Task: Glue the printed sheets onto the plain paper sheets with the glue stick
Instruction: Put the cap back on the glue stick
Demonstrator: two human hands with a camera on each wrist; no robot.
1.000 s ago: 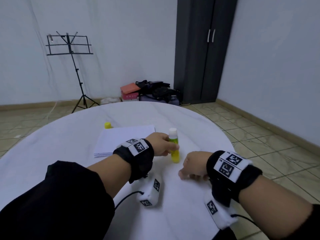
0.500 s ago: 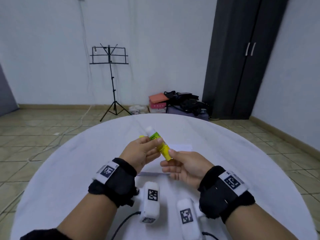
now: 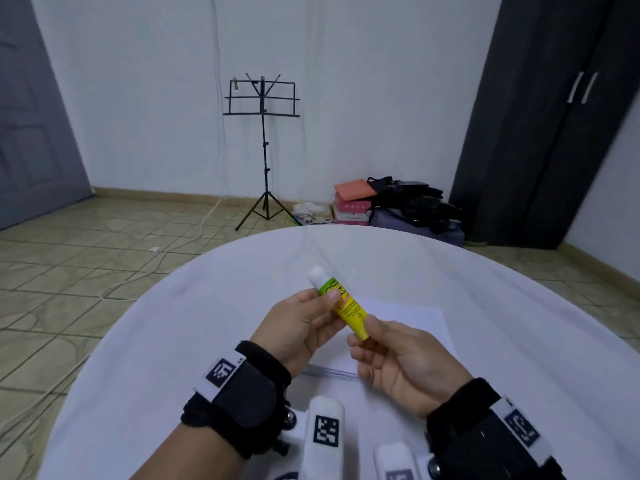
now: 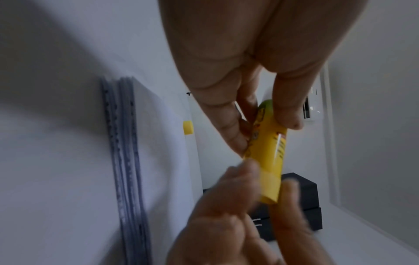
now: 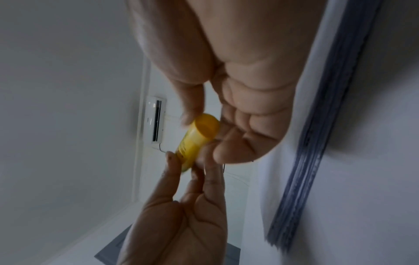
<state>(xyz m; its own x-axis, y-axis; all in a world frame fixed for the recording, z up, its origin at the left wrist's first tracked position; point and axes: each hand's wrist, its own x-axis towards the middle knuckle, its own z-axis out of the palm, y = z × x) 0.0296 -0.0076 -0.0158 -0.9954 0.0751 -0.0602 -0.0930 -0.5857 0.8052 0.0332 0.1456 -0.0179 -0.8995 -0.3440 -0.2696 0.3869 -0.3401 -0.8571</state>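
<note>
Glue stick (image 3: 341, 304) held tilted above the round white bench (image 3: 173, 327), white tip toward 11 o'clock, left hand (image 3: 298, 329) pinching its upper body, right hand (image 3: 398, 358) pinching its yellow base, paper stack (image 3: 415, 323) lying underneath, yellow cap (image 4: 188, 127) beside the stack.

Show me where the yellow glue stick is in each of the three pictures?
Head: the glue stick is in the middle, tilted, held above the table by the left hand and the right hand.
Left wrist: right of centre, between both hands' fingers.
Right wrist: centre, its round base facing the camera.
Shared landmark: the paper stack.
</note>
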